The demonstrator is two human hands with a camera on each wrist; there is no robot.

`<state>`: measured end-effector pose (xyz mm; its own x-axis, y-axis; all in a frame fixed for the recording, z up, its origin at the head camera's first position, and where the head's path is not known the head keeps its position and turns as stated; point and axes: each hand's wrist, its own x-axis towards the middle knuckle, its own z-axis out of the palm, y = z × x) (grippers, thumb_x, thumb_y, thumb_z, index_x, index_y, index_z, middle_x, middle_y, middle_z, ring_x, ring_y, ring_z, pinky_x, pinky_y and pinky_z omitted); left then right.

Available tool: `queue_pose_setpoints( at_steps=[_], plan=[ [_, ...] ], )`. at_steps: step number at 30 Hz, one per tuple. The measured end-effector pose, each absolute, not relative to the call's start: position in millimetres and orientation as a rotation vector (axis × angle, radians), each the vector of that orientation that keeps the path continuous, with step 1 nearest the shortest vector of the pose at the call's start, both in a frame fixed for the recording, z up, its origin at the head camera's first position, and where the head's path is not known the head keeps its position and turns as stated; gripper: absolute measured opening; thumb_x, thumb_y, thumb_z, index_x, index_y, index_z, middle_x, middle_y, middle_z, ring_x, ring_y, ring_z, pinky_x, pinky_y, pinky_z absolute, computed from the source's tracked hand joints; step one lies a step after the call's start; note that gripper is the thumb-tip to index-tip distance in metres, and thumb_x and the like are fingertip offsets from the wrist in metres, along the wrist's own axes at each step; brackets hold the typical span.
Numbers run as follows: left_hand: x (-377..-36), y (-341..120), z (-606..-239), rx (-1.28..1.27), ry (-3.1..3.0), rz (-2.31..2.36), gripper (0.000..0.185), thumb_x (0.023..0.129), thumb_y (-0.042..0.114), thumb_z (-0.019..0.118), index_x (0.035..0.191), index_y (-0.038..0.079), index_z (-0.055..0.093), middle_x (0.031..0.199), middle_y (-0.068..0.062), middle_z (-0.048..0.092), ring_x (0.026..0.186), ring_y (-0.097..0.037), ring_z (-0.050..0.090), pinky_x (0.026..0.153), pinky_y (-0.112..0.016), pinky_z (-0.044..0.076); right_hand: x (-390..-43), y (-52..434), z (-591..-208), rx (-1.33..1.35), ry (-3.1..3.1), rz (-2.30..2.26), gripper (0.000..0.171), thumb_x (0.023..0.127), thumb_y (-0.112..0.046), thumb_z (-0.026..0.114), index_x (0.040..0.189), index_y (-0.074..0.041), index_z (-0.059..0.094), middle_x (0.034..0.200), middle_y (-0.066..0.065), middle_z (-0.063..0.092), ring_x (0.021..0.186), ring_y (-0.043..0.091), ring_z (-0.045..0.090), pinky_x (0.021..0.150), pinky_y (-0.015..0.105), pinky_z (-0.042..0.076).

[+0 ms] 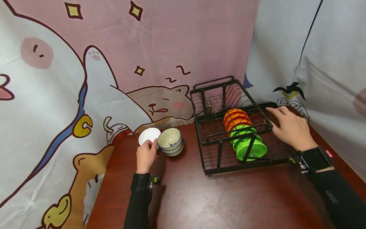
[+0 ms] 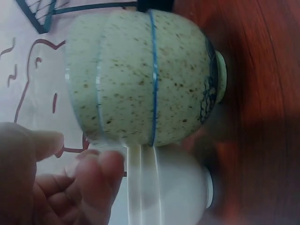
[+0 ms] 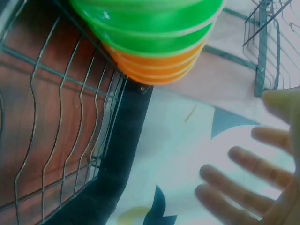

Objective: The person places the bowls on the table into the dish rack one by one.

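The left hand [image 2: 56, 183] is cut off by the lower and left edges of the left wrist view and is blurred. The white bowl [image 2: 168, 187] beside it is partly covered by the speckled bowl [image 2: 140, 77]. In the right wrist view, the right hand [image 3: 262, 187] is blurred and cropped; the green bowls [image 3: 154, 23] above it are cut off at the top edge.

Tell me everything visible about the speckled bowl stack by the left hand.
The speckled bowls are two nested ceramic-looking bowls, cream with brown flecks, blue rim lines and a blue pattern near the foot. They stand upright on the wooden table, left of the black wire rack. A white bowl sits close against their left side. The left hand touches the white bowl's rim just beside them; whether it touches the stack too is unclear.
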<state>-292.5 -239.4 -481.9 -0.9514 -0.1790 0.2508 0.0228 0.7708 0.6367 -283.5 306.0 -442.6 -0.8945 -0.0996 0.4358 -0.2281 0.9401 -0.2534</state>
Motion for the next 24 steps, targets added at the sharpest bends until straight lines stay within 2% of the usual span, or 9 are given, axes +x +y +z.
queue_pose_setpoints(
  at_steps=[2, 4, 9, 11, 16, 20, 24],
  plan=[
    [-297, -237, -482, 0.137, -2.693, -0.875, 0.047, 0.105, 0.044, 0.061, 0.076, 0.007, 0.065, 0.058, -0.006, 0.064, 0.055, -0.023, 0.065, 0.060, -0.036, 0.047, -288, 307, -445, 0.176, -2.713, 0.483, 0.052, 0.099, -0.023, 0.067, 0.148, -0.011, 0.054, 0.124, 0.024, 0.058, 0.068, 0.033, 0.058, 0.050, 0.044, 0.041],
    [-300, -236, -483, 0.148, -2.726, -0.813, 0.048, 0.102, 0.045, 0.064, 0.071, 0.009, 0.062, 0.056, -0.004, 0.061, 0.060, -0.027, 0.063, 0.062, -0.038, 0.044, -291, 309, -450, 0.140, -2.758, 0.568, 0.053, 0.102, -0.023, 0.064, 0.151, -0.009, 0.050, 0.129, 0.027, 0.056, 0.078, 0.039, 0.061, 0.058, 0.052, 0.046],
    [-303, -233, -483, 0.153, -2.789, -0.748, 0.045, 0.098, 0.035, 0.067, 0.062, 0.011, 0.056, 0.055, -0.003, 0.054, 0.062, -0.027, 0.058, 0.061, -0.035, 0.038, -292, 312, -461, 0.125, -2.833, 0.679, 0.057, 0.100, -0.015, 0.059, 0.155, -0.006, 0.044, 0.128, 0.029, 0.056, 0.090, 0.042, 0.062, 0.062, 0.053, 0.046],
    [-303, -232, -483, 0.125, -2.796, -0.737, 0.041, 0.096, 0.028, 0.066, 0.060, 0.011, 0.055, 0.054, -0.002, 0.052, 0.061, -0.026, 0.057, 0.061, -0.035, 0.038, -291, 310, -463, 0.128, -2.835, 0.682, 0.056, 0.101, -0.017, 0.059, 0.154, -0.005, 0.045, 0.126, 0.027, 0.057, 0.092, 0.041, 0.063, 0.062, 0.051, 0.046],
    [-307, -229, -482, 0.072, -2.806, -0.729, 0.041, 0.095, 0.022, 0.064, 0.057, 0.012, 0.054, 0.050, 0.000, 0.049, 0.056, -0.024, 0.054, 0.061, -0.035, 0.037, -291, 310, -467, 0.119, -2.856, 0.690, 0.054, 0.103, -0.020, 0.058, 0.153, -0.004, 0.046, 0.129, 0.029, 0.056, 0.099, 0.046, 0.063, 0.068, 0.060, 0.048],
    [-308, -228, -482, 0.089, -2.827, -0.704, 0.044, 0.095, 0.025, 0.065, 0.055, 0.012, 0.053, 0.049, -0.001, 0.050, 0.056, -0.024, 0.054, 0.061, -0.035, 0.038, -292, 312, -470, 0.102, -2.875, 0.688, 0.055, 0.101, -0.016, 0.058, 0.153, -0.003, 0.046, 0.134, 0.031, 0.054, 0.096, 0.047, 0.062, 0.067, 0.059, 0.047],
    [-310, -228, -483, 0.089, -2.854, -0.667, 0.046, 0.096, 0.028, 0.066, 0.055, 0.013, 0.050, 0.053, 0.001, 0.048, 0.058, -0.025, 0.053, 0.060, -0.036, 0.038, -293, 312, -472, 0.107, -2.877, 0.684, 0.058, 0.095, -0.008, 0.057, 0.152, -0.003, 0.047, 0.128, 0.030, 0.055, 0.078, 0.036, 0.055, 0.058, 0.046, 0.041]
  ],
)
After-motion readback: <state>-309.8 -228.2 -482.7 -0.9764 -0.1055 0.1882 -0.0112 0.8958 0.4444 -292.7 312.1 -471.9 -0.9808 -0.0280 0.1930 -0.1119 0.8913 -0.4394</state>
